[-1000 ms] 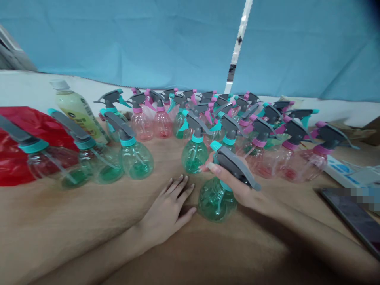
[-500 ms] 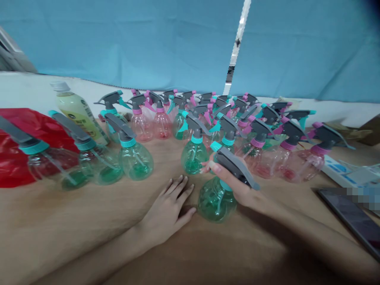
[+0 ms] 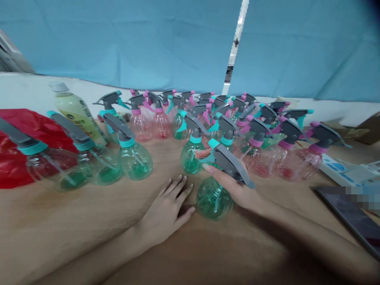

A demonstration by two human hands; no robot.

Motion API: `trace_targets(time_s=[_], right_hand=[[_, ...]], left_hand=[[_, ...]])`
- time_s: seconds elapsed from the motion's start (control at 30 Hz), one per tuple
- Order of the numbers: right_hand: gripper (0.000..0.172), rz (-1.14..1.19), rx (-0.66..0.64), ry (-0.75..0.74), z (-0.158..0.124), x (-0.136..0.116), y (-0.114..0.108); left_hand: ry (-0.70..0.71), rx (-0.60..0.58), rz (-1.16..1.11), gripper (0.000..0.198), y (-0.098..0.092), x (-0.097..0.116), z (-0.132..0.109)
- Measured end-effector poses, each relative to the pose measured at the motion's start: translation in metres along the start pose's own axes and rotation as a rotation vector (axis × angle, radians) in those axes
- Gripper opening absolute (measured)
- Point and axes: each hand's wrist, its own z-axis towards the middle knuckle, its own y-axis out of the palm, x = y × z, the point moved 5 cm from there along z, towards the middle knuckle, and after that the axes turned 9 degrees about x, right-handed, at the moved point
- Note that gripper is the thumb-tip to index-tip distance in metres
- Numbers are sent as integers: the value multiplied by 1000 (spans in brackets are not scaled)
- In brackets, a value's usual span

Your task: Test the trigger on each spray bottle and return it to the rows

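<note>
My right hand [image 3: 234,184] is wrapped round the neck of a green spray bottle [image 3: 214,200] with a grey and teal trigger head. The nozzle points to the upper left, and the thumb lies across the near side of the neck. My left hand [image 3: 169,209] rests flat on the wooden table [image 3: 124,237], fingers spread, just left of that bottle and holding nothing. Behind the held bottle stands another green spray bottle [image 3: 191,156]. To the left are further green ones, the nearest of them a green spray bottle [image 3: 135,160].
Several pink spray bottles [image 3: 305,162] and green ones crowd the back. A yellow-labelled bottle [image 3: 78,114] and a red plastic bag [image 3: 18,158] lie at left. At right are a dark phone-like device [image 3: 347,215] and a white box [image 3: 341,170]. Blue cloth [image 3: 148,47] hangs behind.
The right hand has shifted very slightly left with the green spray bottle; its fingertips beyond the neck have moved a little. The left hand stays where it was. The view has shifted slightly.
</note>
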Motion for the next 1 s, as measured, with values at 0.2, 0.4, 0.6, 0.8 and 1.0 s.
trace_targets(time_s=[0.2,0.4,0.6,0.8,1.0], right_hand=[[22,48,19,-23,1,-1,0],[20,88,-5,-37,1,-2,1],[20,88,6,-24,1,1,0],[20,24,41,-1,-2,3,-1],[18,46,-17,28,-1,2,0]], left_hand=[[6,10,5,57,1,0,0],[4,11,4,57,1,-1,-1],[-1,18,-1,56,0,-1,0],[-4,8,3,57,0,-1,-1],[0,12,-6,56,0,0,0]])
